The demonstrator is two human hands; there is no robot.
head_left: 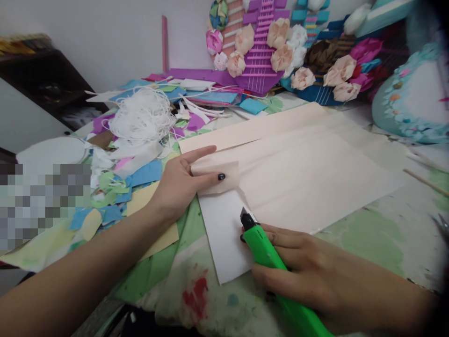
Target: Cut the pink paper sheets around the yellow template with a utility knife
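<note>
Head view: right grip (308,269) encloses cutter (260,244); left grip (178,182) rests spread on paper (219,168).

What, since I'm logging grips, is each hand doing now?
Left hand: thumb on paper flap; open or closed cannot be told.
Right hand: closed around green cutter.

Left forearm (105,255) slants inward | left hand (182,180), thumb (210,179) and index (199,154) out straight | right hand (310,269), fingers (289,239) curled, gripping!
</note>
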